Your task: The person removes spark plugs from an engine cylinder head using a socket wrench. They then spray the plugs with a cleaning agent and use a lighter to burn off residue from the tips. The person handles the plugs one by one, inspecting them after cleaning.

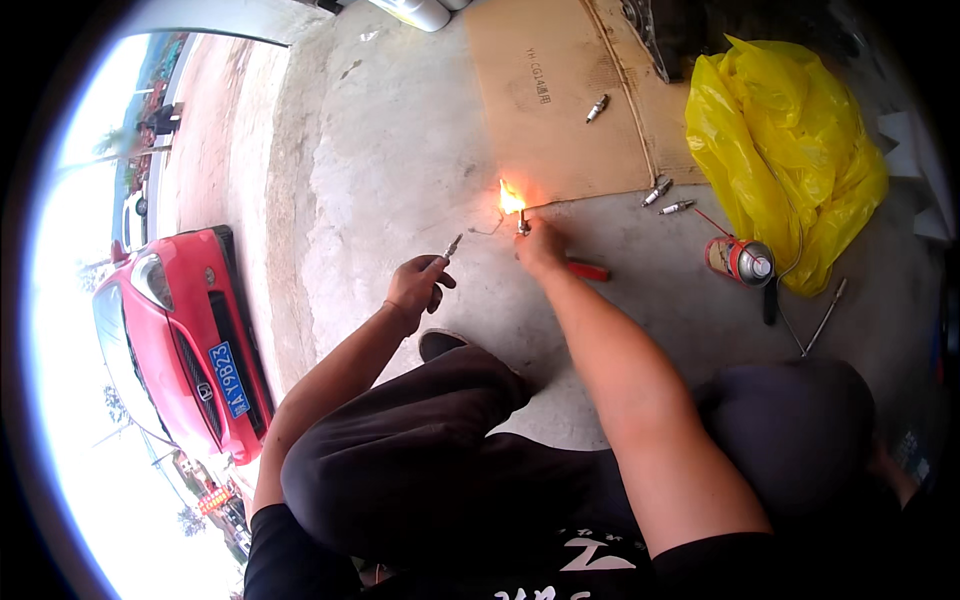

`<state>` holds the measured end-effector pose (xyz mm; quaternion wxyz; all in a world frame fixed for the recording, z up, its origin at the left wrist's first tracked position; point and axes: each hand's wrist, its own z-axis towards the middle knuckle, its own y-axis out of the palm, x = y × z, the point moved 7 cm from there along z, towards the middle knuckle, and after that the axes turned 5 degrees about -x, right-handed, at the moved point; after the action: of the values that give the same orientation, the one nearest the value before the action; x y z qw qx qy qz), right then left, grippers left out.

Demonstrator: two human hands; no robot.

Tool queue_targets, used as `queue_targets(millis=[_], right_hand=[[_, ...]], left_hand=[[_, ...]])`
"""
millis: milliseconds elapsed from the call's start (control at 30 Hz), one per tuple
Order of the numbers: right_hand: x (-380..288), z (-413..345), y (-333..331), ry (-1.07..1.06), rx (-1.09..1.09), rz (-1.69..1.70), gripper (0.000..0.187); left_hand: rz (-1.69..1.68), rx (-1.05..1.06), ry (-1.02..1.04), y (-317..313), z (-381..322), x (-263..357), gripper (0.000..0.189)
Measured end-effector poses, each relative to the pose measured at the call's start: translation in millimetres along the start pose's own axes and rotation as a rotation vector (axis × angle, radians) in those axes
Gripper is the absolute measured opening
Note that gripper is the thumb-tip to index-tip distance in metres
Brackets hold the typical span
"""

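Between the fingers of my left hand (417,289) is a spark plug (453,246), its metal end pointing up and away from me. My right hand (543,244) grips what looks like another spark plug (523,223), held upright. A bright orange flame (511,198) burns at its upper end. Both hands are over the concrete floor, apart from each other. A thin bent wire (489,227) shows between them, close to the flame. Beside my right wrist lies a red-handled tool (589,270), partly hidden by the arm.
Flattened cardboard (555,150) bears one spark plug (597,109). Two more plugs, one at the cardboard's edge (657,191) and one on concrete (677,207), lie near a spray can (739,261) with a red straw. Beyond are a yellow plastic bag (787,150), a metal rod tool (823,319) and a red car (187,345).
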<state>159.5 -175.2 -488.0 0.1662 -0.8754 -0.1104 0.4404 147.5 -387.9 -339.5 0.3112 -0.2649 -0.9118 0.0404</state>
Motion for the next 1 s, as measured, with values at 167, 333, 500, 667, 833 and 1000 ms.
queue_targets(millis=[167,333,500,667,833,1000], right_hand=[[12.9,2.3,5.5,0.087,-0.013,0.016,0.033],[-2.5,-4.5,-13.8,-0.075,0.214,-0.057,0.032],[-8.5,-1.7,-12.0,-0.114,0.276,-0.224,0.031],[4.0,3.8,-3.9,0.038,0.214,-0.120,0.027],[7.9,-7.3,-1.0,0.170,0.243,0.059,0.026],[-8.5,-16.9,-2.5,0.049,0.284,0.057,0.022]], left_hand=[[0.107,-0.045,0.024,21.9,10.8,-0.9,0.032],[0.238,0.014,0.198,30.6,62.1,-8.6,0.031],[0.205,-0.060,0.288,52.8,101.7,-18.5,0.026],[0.193,-0.056,0.376,67.6,124.9,-20.5,0.027],[0.151,-0.039,0.394,64.9,127.6,-22.1,0.029],[0.121,-0.055,0.396,65.8,130.8,-22.3,0.029]])
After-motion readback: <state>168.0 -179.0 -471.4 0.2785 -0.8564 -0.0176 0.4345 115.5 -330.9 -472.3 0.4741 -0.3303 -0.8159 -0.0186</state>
